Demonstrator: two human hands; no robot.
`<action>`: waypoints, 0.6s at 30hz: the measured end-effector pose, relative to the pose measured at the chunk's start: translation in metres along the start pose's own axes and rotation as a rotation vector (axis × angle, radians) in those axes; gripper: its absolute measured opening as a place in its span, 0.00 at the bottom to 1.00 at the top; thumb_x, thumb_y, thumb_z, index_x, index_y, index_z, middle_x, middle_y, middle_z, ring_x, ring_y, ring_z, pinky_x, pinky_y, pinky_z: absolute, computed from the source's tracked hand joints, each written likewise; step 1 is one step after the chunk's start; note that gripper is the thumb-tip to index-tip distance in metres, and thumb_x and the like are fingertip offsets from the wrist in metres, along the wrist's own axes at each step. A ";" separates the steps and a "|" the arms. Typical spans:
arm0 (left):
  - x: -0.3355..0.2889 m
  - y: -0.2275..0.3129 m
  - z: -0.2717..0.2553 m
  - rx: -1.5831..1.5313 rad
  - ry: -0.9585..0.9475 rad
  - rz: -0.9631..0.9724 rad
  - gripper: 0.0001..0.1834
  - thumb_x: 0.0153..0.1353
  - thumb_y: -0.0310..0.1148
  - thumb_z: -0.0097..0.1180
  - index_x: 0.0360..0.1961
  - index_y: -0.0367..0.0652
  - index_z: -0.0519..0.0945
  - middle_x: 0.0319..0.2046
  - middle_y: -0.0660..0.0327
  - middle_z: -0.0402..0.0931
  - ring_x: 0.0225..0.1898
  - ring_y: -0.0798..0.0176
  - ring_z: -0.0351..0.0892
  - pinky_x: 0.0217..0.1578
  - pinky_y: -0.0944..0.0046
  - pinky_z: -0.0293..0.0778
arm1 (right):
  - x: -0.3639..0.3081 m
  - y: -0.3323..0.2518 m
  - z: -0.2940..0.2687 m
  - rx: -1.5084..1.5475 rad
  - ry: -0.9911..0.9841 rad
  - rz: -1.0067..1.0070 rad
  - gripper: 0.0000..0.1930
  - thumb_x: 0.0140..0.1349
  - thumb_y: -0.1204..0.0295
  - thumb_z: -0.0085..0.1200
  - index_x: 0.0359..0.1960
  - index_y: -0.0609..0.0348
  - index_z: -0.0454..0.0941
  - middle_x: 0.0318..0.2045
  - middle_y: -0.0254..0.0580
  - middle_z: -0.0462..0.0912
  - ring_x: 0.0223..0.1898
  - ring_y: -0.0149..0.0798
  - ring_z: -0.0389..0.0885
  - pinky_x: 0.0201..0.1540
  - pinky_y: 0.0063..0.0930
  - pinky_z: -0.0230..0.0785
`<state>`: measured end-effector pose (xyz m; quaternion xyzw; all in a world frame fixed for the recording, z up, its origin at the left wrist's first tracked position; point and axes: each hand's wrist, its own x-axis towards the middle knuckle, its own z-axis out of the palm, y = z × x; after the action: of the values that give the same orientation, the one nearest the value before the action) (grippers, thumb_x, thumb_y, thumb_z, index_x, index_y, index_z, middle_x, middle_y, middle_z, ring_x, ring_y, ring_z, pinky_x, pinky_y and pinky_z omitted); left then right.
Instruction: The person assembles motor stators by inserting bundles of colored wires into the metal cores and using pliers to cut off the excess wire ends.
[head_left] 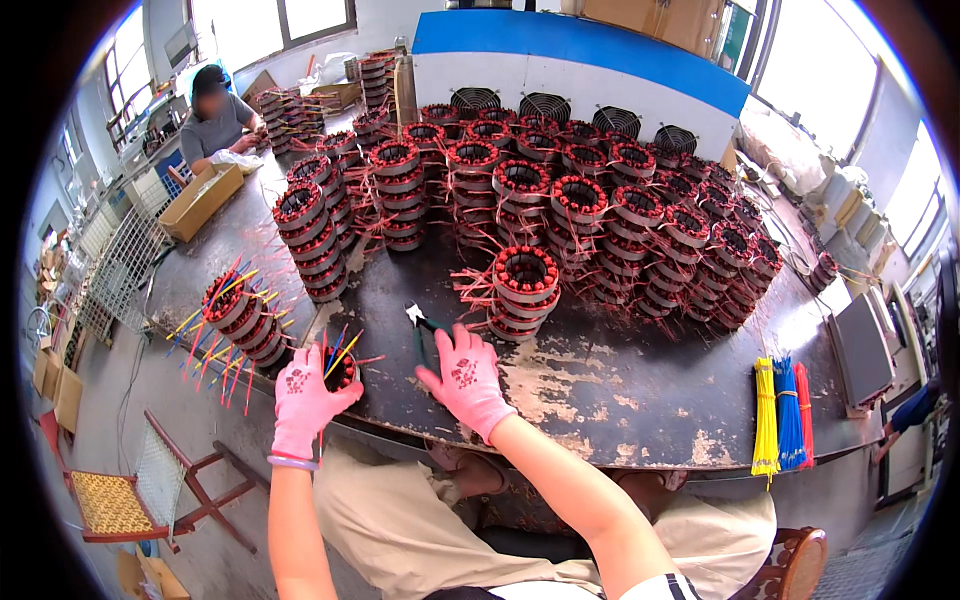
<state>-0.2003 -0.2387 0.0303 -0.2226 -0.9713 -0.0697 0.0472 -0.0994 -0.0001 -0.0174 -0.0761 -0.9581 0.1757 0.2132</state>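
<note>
My left hand (307,399), in a pink glove, holds a motor stator (344,373) by its near left side, thumb apart from the fingers. Blue and yellow wires stick up from this stator, which the hand partly hides. To its right, my right hand (466,375), gloved alike, lies over the table with fingers spread. Dark-handled cutting pliers (419,340) lie at its fingertips and thumb, jaws pointing away; a firm grip on them does not show. Beyond my left hand leans a stack of stators (243,320) with yellow, blue and red wires.
Many stacked stators (523,272) with red wires fill the table's (640,400) far side, before a white and blue panel (580,62) with fans. Yellow, blue and red wire bundles (788,413) lie at right. A person (213,120) sits far left, near a cardboard box (200,203).
</note>
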 end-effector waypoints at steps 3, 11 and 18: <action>0.003 0.003 0.002 -0.005 -0.025 0.009 0.54 0.46 0.61 0.69 0.65 0.29 0.69 0.56 0.44 0.74 0.55 0.45 0.78 0.56 0.52 0.74 | -0.019 0.021 0.000 0.035 0.006 -0.043 0.30 0.65 0.54 0.56 0.63 0.62 0.70 0.66 0.60 0.67 0.66 0.56 0.65 0.65 0.52 0.60; -0.002 0.001 0.008 -0.075 -0.093 -0.067 0.57 0.43 0.58 0.73 0.69 0.33 0.65 0.58 0.45 0.72 0.56 0.43 0.76 0.56 0.50 0.74 | -0.150 0.102 -0.133 0.166 -0.447 -0.353 0.32 0.71 0.54 0.47 0.71 0.59 0.64 0.71 0.53 0.66 0.73 0.54 0.61 0.75 0.52 0.49; -0.013 0.000 0.009 -0.198 0.087 -0.060 0.51 0.41 0.45 0.77 0.69 0.47 0.68 0.49 0.49 0.74 0.48 0.45 0.78 0.49 0.50 0.76 | -0.074 0.237 -0.132 -0.053 -0.281 -0.243 0.32 0.71 0.54 0.46 0.70 0.62 0.64 0.71 0.56 0.65 0.73 0.55 0.60 0.76 0.48 0.48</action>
<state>-0.1893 -0.2431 0.0203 -0.1938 -0.9628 -0.1764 0.0651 0.0416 0.2428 -0.0214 0.0601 -0.9849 0.1321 0.0950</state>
